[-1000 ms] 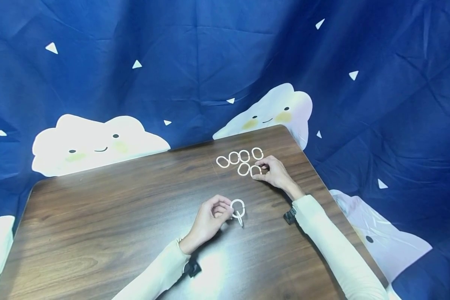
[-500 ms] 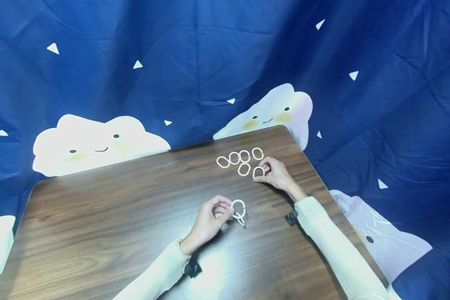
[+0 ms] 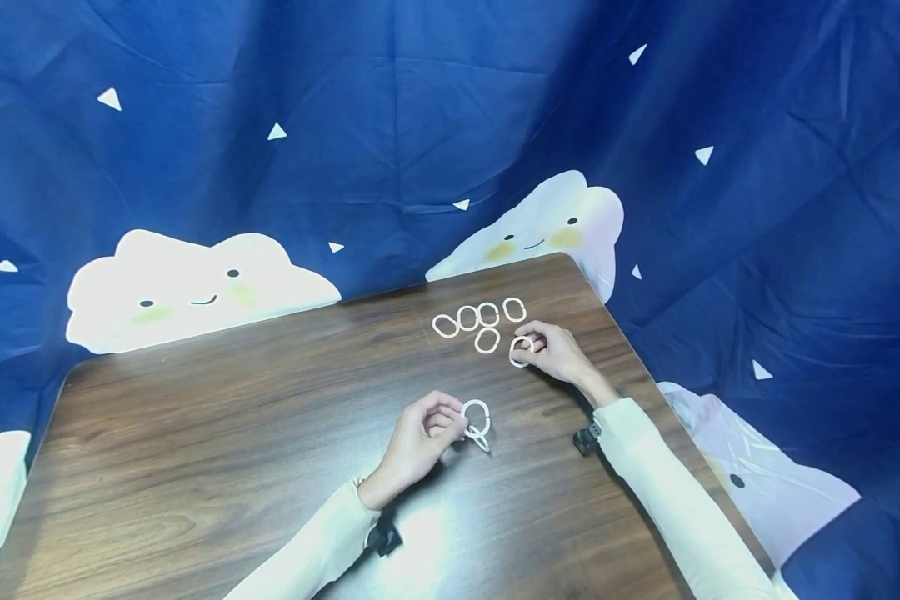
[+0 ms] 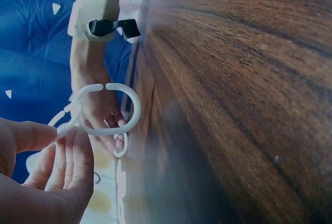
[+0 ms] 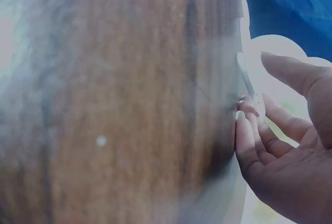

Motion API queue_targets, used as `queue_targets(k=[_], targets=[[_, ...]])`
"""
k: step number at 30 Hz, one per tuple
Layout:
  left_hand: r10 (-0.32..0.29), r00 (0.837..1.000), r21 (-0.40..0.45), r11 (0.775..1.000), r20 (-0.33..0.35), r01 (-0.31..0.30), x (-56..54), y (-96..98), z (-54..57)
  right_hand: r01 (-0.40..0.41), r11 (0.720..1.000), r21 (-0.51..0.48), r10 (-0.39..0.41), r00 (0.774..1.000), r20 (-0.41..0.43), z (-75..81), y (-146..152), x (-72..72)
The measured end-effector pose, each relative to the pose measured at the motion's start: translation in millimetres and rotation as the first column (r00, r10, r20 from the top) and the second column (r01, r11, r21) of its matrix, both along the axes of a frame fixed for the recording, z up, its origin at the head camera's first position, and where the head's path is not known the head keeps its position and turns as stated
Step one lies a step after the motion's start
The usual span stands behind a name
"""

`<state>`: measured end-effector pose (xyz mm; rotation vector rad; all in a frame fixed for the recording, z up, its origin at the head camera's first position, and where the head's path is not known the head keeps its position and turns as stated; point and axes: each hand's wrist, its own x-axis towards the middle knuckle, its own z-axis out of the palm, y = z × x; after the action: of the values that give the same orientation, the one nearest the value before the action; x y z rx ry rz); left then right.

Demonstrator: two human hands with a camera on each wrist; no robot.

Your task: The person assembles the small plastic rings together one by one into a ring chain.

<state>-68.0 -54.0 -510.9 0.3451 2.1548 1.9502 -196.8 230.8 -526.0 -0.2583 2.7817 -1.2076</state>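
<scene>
My left hand pinches white plastic split rings between thumb and fingertips, above the table. Two are linked: an oval one with a small gap in its side faces the left wrist camera, and a second ring hangs tilted through it in the head view. Farther up the table my right hand holds a single white split ring by its fingertips, close over the wood. In the right wrist view that ring shows nearly edge-on beside the curled fingers.
Several loose white rings lie in a cluster just left of and beyond the right hand, some overlapping. The brown wooden table ends close behind and to the right of them. A blue curtain with cloud prints hangs around it.
The right hand has drawn its ring a little to the right and toward me, away from the cluster. The left hand stays put, while its lower hanging ring has turned slightly.
</scene>
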Motion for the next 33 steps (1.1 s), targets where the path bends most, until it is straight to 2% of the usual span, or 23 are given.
queue_targets(k=[9, 14, 22, 33], targets=[[0.002, 1.0, 0.013, 1.0, 0.012, -0.003, 0.1, -1.7, 3.3, 0.001, 1.0, -0.01, -0.001, 1.0, 0.008, 7.6, 10, 3.6], [0.01, 1.0, 0.031, 0.999, 0.028, -0.011, -0.1, -2.9, 2.7, -0.023, 0.998, -0.064, 0.025, 0.999, 0.042, 9.1, 14, 6.9], [0.021, 0.999, 0.029, 0.999, 0.034, -0.022, 0.9, -5.3, 3.6, -0.009, 0.994, -0.11, 0.013, 0.999, 0.038, 9.9, 17, 15.5], [0.031, 0.999, 0.026, 0.999, 0.036, -0.032, 1.1, -6.3, 4.5, 0.015, 0.984, -0.177, -0.006, 0.999, 0.053, 24.1, 11, 32.5]])
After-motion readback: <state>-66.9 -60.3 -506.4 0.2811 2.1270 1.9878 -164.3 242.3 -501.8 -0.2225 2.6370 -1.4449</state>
